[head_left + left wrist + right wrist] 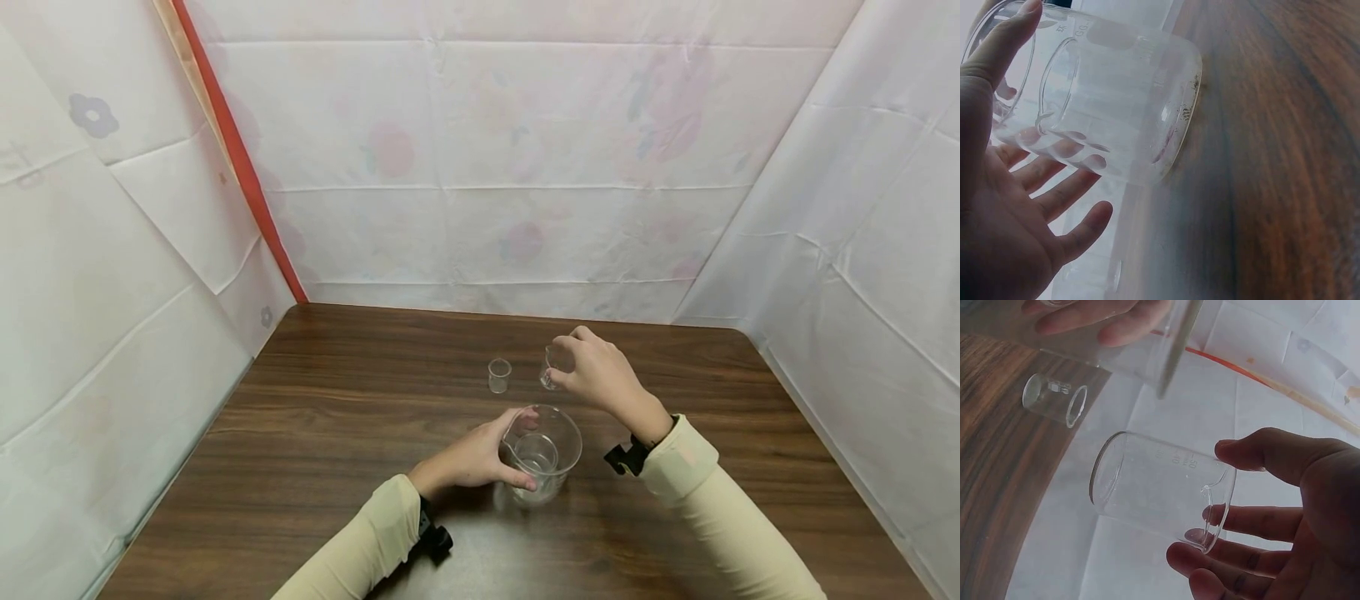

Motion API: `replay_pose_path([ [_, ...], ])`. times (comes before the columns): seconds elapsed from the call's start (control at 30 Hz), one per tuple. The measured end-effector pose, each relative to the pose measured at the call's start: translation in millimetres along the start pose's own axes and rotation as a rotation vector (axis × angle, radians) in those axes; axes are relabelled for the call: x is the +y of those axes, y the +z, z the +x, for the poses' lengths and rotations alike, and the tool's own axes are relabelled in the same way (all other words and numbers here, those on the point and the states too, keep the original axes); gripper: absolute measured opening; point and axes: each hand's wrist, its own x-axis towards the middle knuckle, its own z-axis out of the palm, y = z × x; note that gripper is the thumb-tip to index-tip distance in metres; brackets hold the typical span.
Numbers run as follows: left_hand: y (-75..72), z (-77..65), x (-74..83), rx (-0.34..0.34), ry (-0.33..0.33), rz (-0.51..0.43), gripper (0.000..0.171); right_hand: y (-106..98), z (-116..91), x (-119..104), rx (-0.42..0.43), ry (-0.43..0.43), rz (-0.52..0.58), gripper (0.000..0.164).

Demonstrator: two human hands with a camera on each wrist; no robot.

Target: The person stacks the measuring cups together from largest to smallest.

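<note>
My left hand [477, 457] grips a large glass beaker [564, 460] near its rim, thumb on the near side and fingers round the far side. Inside it sits a smaller beaker [536, 452], whose rim also shows through the wall in the left wrist view. My right hand [600, 368] pinches another clear beaker [1160, 487] by its rim between thumb and fingers. In the right wrist view this beaker has marks of 40 and 50 and hangs with its base away from the palm. The smallest beaker [499, 377] stands upright on the table, left of the right hand.
The brown wood-grain table [315, 400] carries all the glassware. White patterned sheets [480, 167] hang behind it and along both sides. A red strip [247, 175] runs down the back left corner. Dark specks mark the large beaker's base in the left wrist view.
</note>
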Motion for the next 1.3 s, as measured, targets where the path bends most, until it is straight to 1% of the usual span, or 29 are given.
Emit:
replay_pose_path([
  [0.43, 0.5, 0.0, -1.4, 0.005, 0.003, -0.033, 0.093, -7, -4, -4, 0.02, -0.01, 0.022, 0.045],
  [0.67, -0.8, -0.5, 0.9, 0.008, 0.007, -0.021, 0.091, -11, -6, -6, 0.033, -0.017, 0.032, 0.045],
  [0.97, -0.5, -1.0, 1.3, 0.007, -0.009, -0.035, 0.09, -15, -11, -8, 0.122, -0.066, 0.047, 0.042],
  [1.3, -0.8, -1.0, 1.6, -0.001, -0.005, -0.033, 0.091, -21, -16, -13, 0.112, -0.094, 0.075, 0.043],
])
